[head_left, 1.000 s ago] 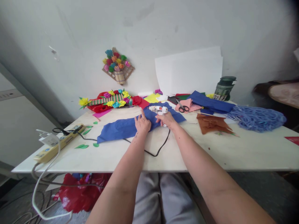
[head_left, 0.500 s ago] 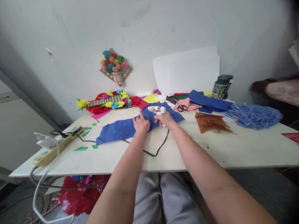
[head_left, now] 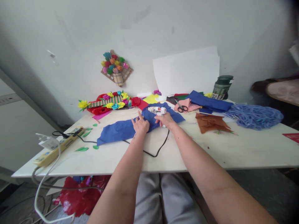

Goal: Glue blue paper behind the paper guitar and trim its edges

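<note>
My right hand [head_left: 164, 119] is closed round the handle of a white hot glue gun [head_left: 157, 110], its nozzle pointing left over a blue crepe paper sheet [head_left: 119, 132]. The sheet lies across the middle of the table, slanting up to the right. My left hand [head_left: 140, 125] rests on that paper just left of the gun, fingers spread. A black cord [head_left: 160, 150] runs from the gun across the table, passing under the paper. What lies beneath my left palm is hidden.
A power strip [head_left: 62, 146] with a white adapter sits at the left, near green paper leaves [head_left: 81, 149]. Behind lies a flower-trimmed piece [head_left: 107, 102]. Scissors [head_left: 182, 108], brown paper [head_left: 210, 121], blue yarn [head_left: 255, 116] and a dark bottle [head_left: 221, 87] are on the right.
My left hand has shifted slightly left, its raised index finger tilting further left. The glue gun stays almost in place, and the whole view has moved a little.
</note>
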Motion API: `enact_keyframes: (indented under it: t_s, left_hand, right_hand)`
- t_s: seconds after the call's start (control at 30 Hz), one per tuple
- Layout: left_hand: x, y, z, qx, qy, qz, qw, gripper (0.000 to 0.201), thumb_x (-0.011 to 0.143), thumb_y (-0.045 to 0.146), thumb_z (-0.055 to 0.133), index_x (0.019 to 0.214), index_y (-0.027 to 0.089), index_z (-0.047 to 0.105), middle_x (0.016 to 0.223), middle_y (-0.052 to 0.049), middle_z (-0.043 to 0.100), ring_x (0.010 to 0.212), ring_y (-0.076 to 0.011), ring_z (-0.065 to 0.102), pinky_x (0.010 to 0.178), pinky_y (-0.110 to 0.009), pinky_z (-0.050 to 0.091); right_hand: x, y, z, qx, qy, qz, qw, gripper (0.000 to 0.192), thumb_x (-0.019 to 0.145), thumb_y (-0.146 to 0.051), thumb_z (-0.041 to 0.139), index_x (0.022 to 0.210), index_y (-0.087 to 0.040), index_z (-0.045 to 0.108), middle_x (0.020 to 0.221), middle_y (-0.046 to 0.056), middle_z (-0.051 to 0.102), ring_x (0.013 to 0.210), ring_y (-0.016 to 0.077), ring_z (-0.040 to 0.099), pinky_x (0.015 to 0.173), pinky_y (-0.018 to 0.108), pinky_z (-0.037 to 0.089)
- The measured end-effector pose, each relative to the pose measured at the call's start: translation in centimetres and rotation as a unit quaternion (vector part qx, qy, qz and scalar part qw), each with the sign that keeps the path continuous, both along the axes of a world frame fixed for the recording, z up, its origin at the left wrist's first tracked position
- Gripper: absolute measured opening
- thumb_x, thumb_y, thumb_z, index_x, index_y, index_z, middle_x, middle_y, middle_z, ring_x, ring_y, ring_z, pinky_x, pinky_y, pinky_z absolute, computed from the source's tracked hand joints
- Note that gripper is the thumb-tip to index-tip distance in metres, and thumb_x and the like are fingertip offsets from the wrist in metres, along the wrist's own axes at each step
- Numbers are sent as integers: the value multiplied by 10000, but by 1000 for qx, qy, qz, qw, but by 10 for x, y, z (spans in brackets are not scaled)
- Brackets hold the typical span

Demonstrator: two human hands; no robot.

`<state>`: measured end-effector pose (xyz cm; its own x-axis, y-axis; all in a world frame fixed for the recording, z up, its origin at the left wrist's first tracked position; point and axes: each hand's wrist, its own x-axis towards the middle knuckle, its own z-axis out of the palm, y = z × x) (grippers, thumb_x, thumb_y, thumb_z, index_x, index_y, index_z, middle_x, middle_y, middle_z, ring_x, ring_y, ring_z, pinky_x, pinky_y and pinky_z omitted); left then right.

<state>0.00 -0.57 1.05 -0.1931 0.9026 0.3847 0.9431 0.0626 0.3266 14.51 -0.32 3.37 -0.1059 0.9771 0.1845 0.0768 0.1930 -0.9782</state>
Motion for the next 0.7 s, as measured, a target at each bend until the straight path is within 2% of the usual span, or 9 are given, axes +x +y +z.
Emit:
enact_keyframes:
  t_s: [0.53,0.7]
  left_hand:
    - [-10,-2,15,-92,33,-63,993,725,813,274,332,1462,111,52,1332,-109,509,1362,-196,246,1113,-494,-16]
    - [-17,0,16,-111,0,-79,991,735,812,270,333,1460,104,29,1333,-110,506,1330,-200,316,1113,-506,5]
  right_hand:
    - [-1,0,-1,-3,-19,0,1000,120,651,-231,608,588,-130,587,477,10,616,262,80,433,287,195,308]
    - [-1,0,-2,3,-28,-2,1000,124,651,-229,606,588,-123,594,492,23,626,269,83,440,295,202,318]
